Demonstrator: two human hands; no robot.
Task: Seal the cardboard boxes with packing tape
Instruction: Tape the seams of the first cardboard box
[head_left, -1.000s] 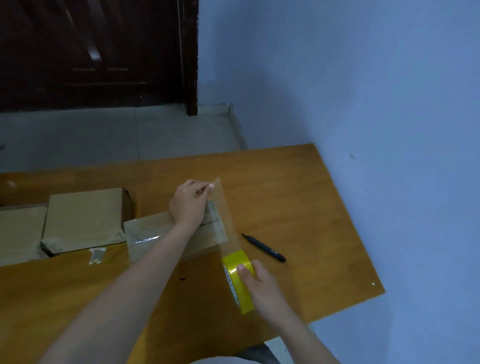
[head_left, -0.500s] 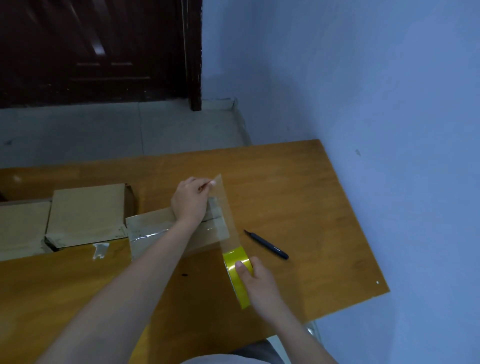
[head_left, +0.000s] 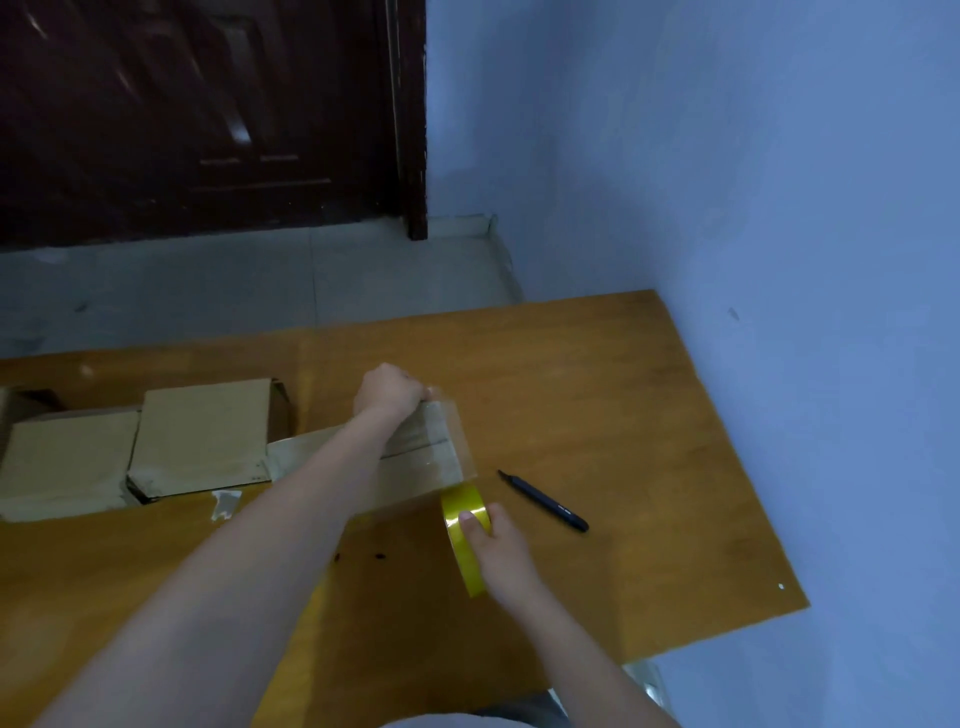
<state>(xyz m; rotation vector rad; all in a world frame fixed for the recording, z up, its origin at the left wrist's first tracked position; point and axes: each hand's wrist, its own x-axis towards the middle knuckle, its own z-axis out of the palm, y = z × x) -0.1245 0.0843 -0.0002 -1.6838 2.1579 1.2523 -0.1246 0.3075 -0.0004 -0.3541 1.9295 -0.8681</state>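
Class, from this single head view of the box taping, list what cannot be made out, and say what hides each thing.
- Left hand fingertips: curled behind the hand, so the grip on the tape end is unseen.
- Box being taped: its middle is covered by the left forearm.
- Leftmost box: cut off by the frame edge.
- Tape roll: right hand hides its far side.
- Black pen: too small to tell its type.

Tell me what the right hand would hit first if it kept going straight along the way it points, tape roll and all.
Probably the near edge of the cardboard box: the right hand points up the tabletop with the tape roll leading, close to that box. Depth is unclear; the black pen lies off to the side.
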